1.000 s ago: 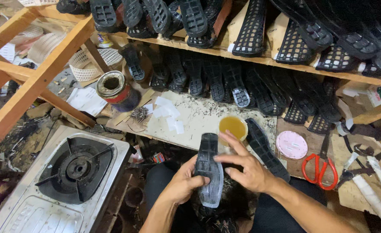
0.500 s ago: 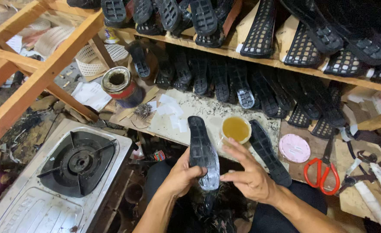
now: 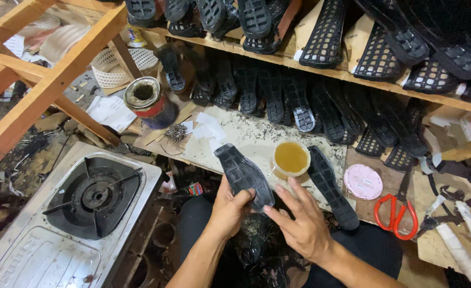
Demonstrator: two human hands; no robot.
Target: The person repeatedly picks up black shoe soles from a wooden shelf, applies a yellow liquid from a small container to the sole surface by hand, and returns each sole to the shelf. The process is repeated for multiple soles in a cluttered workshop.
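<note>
1. Your left hand (image 3: 229, 209) has its grip closed on a black sole (image 3: 244, 177), fingers wrapped round the sole's lower end, tread side facing up.
2. The sole is held up above your lap, just at the near edge of the desk (image 3: 246, 140), and it tilts so its far tip points up and to the left.
3. Your right hand (image 3: 299, 224) is open, fingers spread; its fingertips (image 3: 270, 209) touch the lower right edge of the sole, and it grips nothing.
4. Just beyond the sole, on the desk, stands a small cup (image 3: 291, 159) of yellowish liquid.
5. Right of the cup lies a second sole (image 3: 331, 186), flat on the desk and running diagonally toward you.
6. Further right you have a round pink lid (image 3: 363, 182) and red scissors (image 3: 396, 214), lying near each other.
7. To the far left of the desk sits an open tin (image 3: 149, 101); a small heap of nails (image 3: 176, 132) lies just beside it.
8. Down at your left is a gas stove (image 3: 86, 197) with a black burner grate.
9. A shelf (image 3: 347, 74) runs above the desk, and rows of black soles stand on it and beneath it.
10. A wooden frame (image 3: 49, 80) crosses the upper left corner.
</note>
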